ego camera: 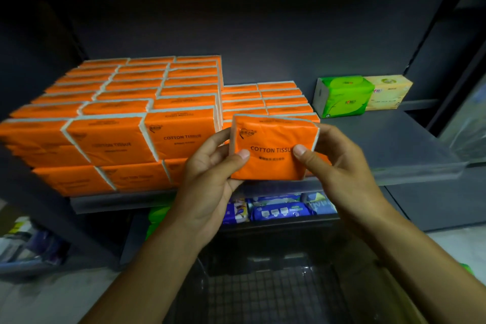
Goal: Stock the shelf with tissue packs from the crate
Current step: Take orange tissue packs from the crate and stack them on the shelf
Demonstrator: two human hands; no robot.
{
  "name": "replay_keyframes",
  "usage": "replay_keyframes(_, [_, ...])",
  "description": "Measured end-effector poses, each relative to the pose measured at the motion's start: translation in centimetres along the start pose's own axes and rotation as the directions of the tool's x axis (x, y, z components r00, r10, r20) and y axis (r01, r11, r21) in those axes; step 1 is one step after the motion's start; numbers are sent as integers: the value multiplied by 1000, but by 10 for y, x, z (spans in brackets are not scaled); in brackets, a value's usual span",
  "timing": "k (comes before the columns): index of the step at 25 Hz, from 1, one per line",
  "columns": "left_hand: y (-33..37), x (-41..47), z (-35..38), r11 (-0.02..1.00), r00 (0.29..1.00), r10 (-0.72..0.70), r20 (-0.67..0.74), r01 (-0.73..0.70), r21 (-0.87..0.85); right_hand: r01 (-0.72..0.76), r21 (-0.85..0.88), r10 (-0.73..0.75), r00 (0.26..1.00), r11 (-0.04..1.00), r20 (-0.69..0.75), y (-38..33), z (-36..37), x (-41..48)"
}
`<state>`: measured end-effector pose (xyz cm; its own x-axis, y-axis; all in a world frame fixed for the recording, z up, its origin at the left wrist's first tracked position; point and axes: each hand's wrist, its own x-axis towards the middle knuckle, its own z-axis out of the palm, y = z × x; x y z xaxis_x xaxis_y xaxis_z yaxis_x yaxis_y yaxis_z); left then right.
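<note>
Gripping an orange tissue pack (273, 150) at centre frame, upright before the front edge of the shelf (394, 144): left hand (210, 173) curled round its left end, right hand (342, 166) round its right end, thumbs pressed on the printed face. Just behind, a lower row of orange packs (265, 98); to the left, taller stacked orange packs (118, 123). Farther right, a green pack (342, 96) touching a yellow pack (389, 92). Below, blue packs (281, 212), and at bottom centre a dark mesh-floored crate (263, 294).
</note>
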<state>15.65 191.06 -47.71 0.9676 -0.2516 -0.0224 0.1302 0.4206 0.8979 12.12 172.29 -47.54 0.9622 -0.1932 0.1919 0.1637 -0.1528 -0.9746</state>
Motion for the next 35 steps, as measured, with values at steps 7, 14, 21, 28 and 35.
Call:
replay_keyframes(7, [67,49,17,607,888,452,79,-371,703,119,119,-116,993,986,-30,-34,-3,69])
replay_keyframes(14, [126,163,11,210,933,304,193,-263,942,144,-23,-146,987,989,-72,-33,12,185])
replay_keyframes(21, [105,266,-4,-125,963,226,148,-122,985,-8,-150,-10,993,989,-117,19,29,270])
replay_keyframes(28, [85,309,1,-376,954,252,162,-57,925,-83,-265,48,990,961,-136,54,41,305])
replay_keyframes(35, [82,313,-3,-400,943,290,161,-34,916,-79,-348,2,977,934,-215,66,47,306])
